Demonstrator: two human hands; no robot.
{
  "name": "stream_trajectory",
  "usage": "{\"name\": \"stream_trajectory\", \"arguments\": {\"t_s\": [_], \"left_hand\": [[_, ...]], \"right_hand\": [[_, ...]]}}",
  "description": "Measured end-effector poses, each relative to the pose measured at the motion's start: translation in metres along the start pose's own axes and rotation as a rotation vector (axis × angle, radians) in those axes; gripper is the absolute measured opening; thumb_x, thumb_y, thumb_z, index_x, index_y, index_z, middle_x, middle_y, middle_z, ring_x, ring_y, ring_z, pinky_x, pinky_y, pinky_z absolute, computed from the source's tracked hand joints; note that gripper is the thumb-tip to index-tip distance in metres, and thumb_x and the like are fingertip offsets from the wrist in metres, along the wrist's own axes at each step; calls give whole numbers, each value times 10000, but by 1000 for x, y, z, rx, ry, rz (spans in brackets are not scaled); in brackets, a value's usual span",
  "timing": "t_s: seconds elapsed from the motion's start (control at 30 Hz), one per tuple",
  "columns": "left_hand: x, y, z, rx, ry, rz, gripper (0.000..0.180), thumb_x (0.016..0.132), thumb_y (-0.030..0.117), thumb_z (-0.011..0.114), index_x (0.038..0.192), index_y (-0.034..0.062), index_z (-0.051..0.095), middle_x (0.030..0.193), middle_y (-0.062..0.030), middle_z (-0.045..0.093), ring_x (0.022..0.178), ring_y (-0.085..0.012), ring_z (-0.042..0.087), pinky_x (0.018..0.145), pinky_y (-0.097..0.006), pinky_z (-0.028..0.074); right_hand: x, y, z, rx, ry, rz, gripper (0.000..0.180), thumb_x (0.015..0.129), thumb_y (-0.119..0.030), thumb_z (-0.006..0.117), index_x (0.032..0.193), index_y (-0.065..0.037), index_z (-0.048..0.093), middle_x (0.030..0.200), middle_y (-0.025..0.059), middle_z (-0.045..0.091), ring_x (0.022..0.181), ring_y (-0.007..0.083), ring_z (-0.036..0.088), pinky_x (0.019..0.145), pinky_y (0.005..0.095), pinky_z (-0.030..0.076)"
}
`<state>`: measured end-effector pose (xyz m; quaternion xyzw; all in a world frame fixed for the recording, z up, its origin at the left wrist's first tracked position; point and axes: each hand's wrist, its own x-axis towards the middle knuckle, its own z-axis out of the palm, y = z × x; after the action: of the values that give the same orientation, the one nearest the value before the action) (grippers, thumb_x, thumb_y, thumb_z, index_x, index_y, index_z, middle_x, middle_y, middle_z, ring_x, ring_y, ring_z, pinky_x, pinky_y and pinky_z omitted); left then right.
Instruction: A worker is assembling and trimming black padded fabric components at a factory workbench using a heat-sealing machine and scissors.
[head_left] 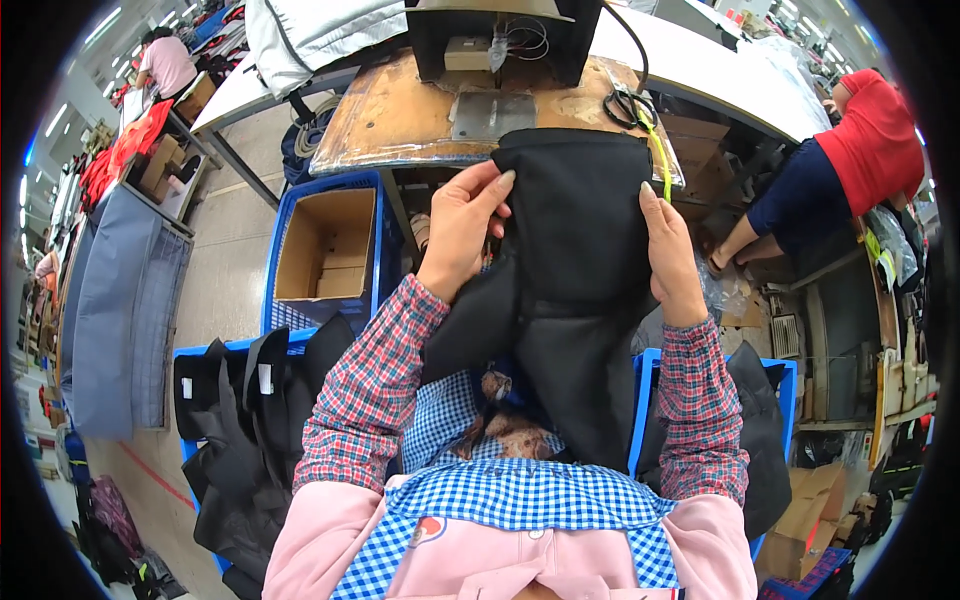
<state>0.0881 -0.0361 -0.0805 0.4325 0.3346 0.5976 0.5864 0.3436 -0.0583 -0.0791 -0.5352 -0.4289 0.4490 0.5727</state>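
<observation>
Your left hand (462, 228) and right hand (668, 252), set apart, each grip one side edge of a black fabric panel (575, 270) held upright over your lap, just before the worn wooden counter (400, 120), blue crates (375, 210) flanking.

Two hands counted, left hand (462, 222), right hand (672, 255); one black fabric piece (575, 260); two blue crates (372, 190); one cardboard box (325, 245).
</observation>
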Motion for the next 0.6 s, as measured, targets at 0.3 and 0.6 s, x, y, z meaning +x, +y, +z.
{"name": "stream_trajectory", "arguments": {"t_s": [0.3,0.6], "left_hand": [[72,-18,-1,-48,-51,38,237,936,156,704,1126,19,665,796,21,607,620,-39,544,449,-188,395],[129,-24,-4,-89,-85,-16,181,940,170,703,1073,52,670,733,34,589,568,-35,518,447,-195,384]], "right_hand": [[29,-45,7,-221,4,-144,353,1013,-376,580,894,-44,573,752,-68,394,675,30,336,575,228,298],[44,-78,22,-408,59,-147,455,997,-449,568,1014,5,586,711,-9,476,538,41,409,410,235,311]]}}
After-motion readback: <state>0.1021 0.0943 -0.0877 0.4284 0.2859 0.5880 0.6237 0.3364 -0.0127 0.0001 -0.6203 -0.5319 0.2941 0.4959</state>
